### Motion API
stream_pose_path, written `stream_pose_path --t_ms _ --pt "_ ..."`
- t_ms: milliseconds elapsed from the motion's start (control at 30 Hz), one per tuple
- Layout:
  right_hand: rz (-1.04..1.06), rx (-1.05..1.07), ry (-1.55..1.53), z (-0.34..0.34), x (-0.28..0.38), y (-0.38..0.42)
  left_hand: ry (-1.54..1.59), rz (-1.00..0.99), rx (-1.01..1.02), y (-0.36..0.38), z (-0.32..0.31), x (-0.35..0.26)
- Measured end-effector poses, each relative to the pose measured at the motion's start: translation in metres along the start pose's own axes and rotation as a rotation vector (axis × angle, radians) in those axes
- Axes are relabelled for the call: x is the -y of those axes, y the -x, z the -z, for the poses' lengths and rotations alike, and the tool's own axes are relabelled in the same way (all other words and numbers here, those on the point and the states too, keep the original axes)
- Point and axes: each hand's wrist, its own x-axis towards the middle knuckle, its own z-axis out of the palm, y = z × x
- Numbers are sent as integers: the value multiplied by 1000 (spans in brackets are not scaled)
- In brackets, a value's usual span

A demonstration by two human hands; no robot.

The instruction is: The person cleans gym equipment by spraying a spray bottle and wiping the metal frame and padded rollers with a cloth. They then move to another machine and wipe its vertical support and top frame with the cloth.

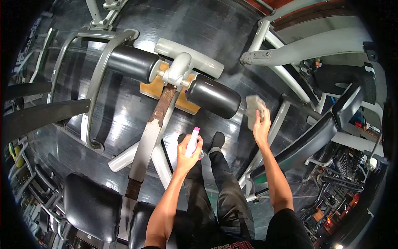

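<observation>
Through the head camera I look down on both hands, neither of them free: the left hand (186,157) has its fingers wrapped around a white bottle (191,146) with a pink top, held upright in front of the legs, while the right hand (261,125) grips what looks to me like a grey cloth (252,108), thumb and fingers pinching its right-hand edge. That cloth sits just beside the outer end of a black roller pad (213,96), with a narrow gap showing between them from where I watch. A second roller pad (134,63) lies on the other side of the grey metal joint (176,71), and a long beam (145,149) with worn, flaking paint runs from there toward black seat pads (93,207) at lower left. I see a dark, glossy floor (120,120) beneath, and a padded bench (300,143) near the right forearm
</observation>
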Motion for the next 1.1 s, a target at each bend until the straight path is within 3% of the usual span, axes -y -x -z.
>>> stream_pose_path --t_ms 33,167,233,300,433,500,633,867,1033,1100 --pt "55 -46 -75 -9 21 -6 -5 -2 2 0 0 0" --pt "408 -56 159 -61 83 -31 -20 -51 7 0 -1 7" --pt "496 205 140 -101 93 -41 -28 -60 16 1 -1 9" --pt "623 408 313 -134 101 -49 -39 -74 24 0 -2 9" --pt "529 535 317 -143 104 -61 -39 -38 12 0 1 8" --pt "654 396 314 -136 98 -64 -29 -37 1 0 1 8" --pt "628 564 322 -128 89 -68 -10 -5 13 0 0 3" --pt "731 583 411 -62 51 -48 35 5 -28 -2 3 2" --pt "459 601 303 -5 1 -39 26 -4 -22 -2 2 2" --pt "-199 329 -98 -1 0 -41 25 -1 -26 -2 1 0"
